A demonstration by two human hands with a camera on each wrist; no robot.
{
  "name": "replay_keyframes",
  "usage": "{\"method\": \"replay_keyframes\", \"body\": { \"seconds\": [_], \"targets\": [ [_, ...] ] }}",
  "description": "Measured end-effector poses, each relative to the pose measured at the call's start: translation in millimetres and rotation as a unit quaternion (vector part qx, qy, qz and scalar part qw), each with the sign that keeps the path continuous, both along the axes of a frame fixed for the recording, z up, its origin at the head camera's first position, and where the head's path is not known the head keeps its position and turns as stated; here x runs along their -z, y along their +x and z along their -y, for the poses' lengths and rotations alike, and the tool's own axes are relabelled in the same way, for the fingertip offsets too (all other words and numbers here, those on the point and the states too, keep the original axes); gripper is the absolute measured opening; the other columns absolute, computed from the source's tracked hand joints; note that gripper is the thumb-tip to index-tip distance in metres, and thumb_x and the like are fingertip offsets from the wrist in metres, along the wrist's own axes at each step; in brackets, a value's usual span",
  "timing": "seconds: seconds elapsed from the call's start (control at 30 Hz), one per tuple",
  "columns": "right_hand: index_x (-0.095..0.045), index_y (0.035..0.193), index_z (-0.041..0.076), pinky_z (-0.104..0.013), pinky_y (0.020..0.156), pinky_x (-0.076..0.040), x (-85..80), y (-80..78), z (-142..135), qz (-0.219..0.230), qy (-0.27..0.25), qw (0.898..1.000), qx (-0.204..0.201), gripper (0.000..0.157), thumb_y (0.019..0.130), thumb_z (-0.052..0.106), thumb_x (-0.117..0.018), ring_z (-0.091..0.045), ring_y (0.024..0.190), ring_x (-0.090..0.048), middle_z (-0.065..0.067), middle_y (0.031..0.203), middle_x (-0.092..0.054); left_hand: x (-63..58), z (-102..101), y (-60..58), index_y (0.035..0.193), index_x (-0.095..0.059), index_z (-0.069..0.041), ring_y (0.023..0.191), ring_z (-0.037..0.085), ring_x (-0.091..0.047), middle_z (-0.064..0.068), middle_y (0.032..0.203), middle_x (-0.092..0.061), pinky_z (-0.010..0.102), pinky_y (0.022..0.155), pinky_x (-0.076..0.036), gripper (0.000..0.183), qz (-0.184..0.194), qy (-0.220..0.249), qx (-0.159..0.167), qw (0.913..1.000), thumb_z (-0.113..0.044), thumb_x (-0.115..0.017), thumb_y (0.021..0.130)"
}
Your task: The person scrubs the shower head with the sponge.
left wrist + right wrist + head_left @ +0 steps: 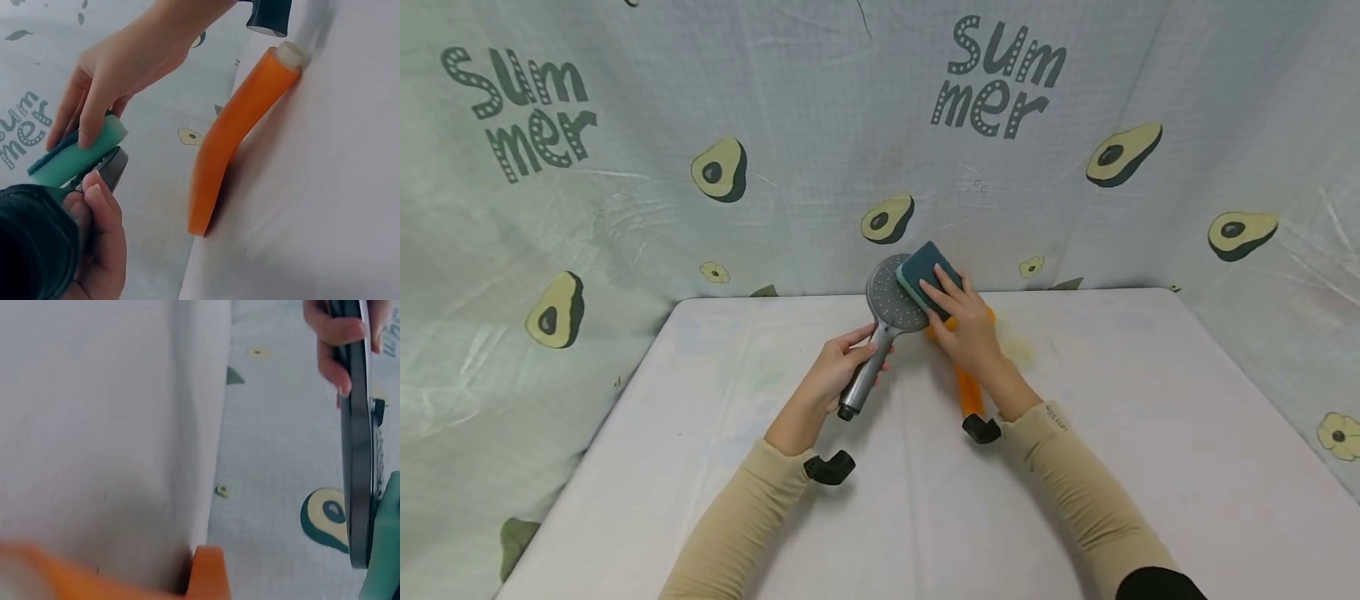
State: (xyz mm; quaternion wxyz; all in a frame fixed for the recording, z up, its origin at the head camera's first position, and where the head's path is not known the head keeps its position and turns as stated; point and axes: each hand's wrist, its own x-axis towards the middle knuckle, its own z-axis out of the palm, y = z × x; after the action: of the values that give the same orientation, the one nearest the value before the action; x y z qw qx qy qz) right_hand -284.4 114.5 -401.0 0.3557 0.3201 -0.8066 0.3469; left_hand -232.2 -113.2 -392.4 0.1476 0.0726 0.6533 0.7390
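Observation:
My left hand point(837, 369) grips the dark grey handle of a shower head point(891, 292), lifted above the table with its dotted spray face showing. My right hand point(973, 333) holds a sponge point(931, 265), green with a dark scouring side, against the right part of that face. In the left wrist view the fingers lie over the dark side of the sponge point(78, 159), with the thumb at its green edge. The right wrist view shows the shower head point(359, 456) edge-on beside the sponge point(382, 550).
Under my right forearm an orange object point(970, 392) with a long handle lies on the white table point(1112, 467). Its handle point(231, 131) has a pale end; its far part is partly hidden by my hand. A curtain point(820, 100) printed with avocados hangs behind the table.

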Motion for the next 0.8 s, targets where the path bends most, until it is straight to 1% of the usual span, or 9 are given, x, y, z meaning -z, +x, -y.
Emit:
{"method": "replay_keyframes", "body": {
  "seconds": [0.17,0.23,0.3,0.37,0.47,0.63,0.73,0.8],
  "targets": [
    [-0.069,0.128,-0.004,-0.062,0.112,-0.034,-1.6,3.4,13.0,-0.034,0.009,0.999,-0.023,0.042,0.087,-0.005,-0.076,-0.055,0.134,-0.045,-0.028,0.141,-0.055,-3.3,-0.3,0.4,0.16,-0.029,-0.002,0.081,0.008,-0.069,0.036,0.139,-0.053,0.022,0.064,-0.056,0.053,0.0,-0.005,-0.001,1.0,-0.007,-0.044,0.11],
    [-0.069,0.128,-0.004,-0.062,0.112,-0.035,-1.8,5.8,14.8,-0.032,0.015,0.999,-0.031,0.042,0.086,-0.006,-0.076,-0.055,0.135,-0.044,-0.028,0.141,-0.055,-4.7,-0.2,0.9,0.16,-0.029,-0.002,0.081,0.008,-0.069,0.034,0.138,-0.054,0.023,0.065,-0.056,0.052,-0.002,-0.007,-0.001,1.0,-0.008,-0.044,0.11],
    [-0.068,0.129,-0.004,-0.062,0.112,-0.034,-1.2,7.2,13.3,-0.02,0.01,0.999,-0.034,0.043,0.087,-0.006,-0.076,-0.055,0.136,-0.042,-0.027,0.144,-0.054,-5.2,-0.2,1.6,0.16,-0.029,-0.001,0.082,0.008,-0.069,0.035,0.138,-0.055,0.023,0.065,-0.056,0.053,-0.004,-0.009,0.0,1.0,-0.007,-0.044,0.11],
    [-0.067,0.131,-0.004,-0.061,0.114,-0.032,-0.4,7.9,10.2,-0.002,-0.004,1.0,-0.031,0.043,0.088,-0.007,-0.074,-0.054,0.138,-0.039,-0.027,0.146,-0.051,-5.4,0.1,1.8,0.16,-0.03,-0.001,0.081,0.008,-0.069,0.035,0.137,-0.055,0.023,0.065,-0.056,0.052,-0.004,-0.008,-0.002,1.0,-0.007,-0.044,0.11],
    [-0.067,0.131,-0.004,-0.062,0.114,-0.031,1.6,8.0,7.1,0.005,-0.031,0.999,-0.019,0.043,0.089,-0.007,-0.074,-0.053,0.139,-0.039,-0.027,0.147,-0.05,-4.9,0.1,1.8,0.159,-0.031,-0.001,0.079,0.008,-0.069,0.036,0.136,-0.055,0.023,0.064,-0.056,0.052,-0.004,-0.008,-0.007,0.9999,-0.006,-0.045,0.11],
    [-0.069,0.128,-0.005,-0.062,0.113,-0.033,4.5,8.1,9.3,-0.01,-0.061,0.998,-0.002,0.04,0.088,-0.006,-0.074,-0.051,0.14,-0.039,-0.029,0.143,-0.053,-4.4,-3.7,1.0,0.16,-0.031,-0.001,0.081,0.009,-0.07,0.035,0.137,-0.056,0.023,0.064,-0.056,0.052,-0.004,-0.006,-0.005,1.0,-0.007,-0.045,0.11],
    [-0.07,0.125,-0.005,-0.062,0.113,-0.033,5.1,9.2,12.8,-0.025,-0.062,0.998,-0.001,0.039,0.087,-0.006,-0.075,-0.051,0.139,-0.041,-0.028,0.141,-0.055,-4.5,-5.3,1.3,0.16,-0.031,-0.003,0.082,0.01,-0.07,0.033,0.137,-0.057,0.023,0.064,-0.056,0.053,0.0,-0.006,-0.004,1.0,-0.007,-0.046,0.11],
    [-0.07,0.125,-0.004,-0.062,0.113,-0.033,4.9,10.8,13.9,-0.028,-0.059,0.998,-0.004,0.039,0.086,-0.005,-0.075,-0.052,0.139,-0.041,-0.027,0.141,-0.055,-4.8,-5.3,2.1,0.16,-0.032,-0.003,0.081,0.009,-0.07,0.032,0.136,-0.058,0.023,0.064,-0.056,0.053,0.001,-0.008,-0.007,0.9999,-0.007,-0.046,0.109]
  ]
}}
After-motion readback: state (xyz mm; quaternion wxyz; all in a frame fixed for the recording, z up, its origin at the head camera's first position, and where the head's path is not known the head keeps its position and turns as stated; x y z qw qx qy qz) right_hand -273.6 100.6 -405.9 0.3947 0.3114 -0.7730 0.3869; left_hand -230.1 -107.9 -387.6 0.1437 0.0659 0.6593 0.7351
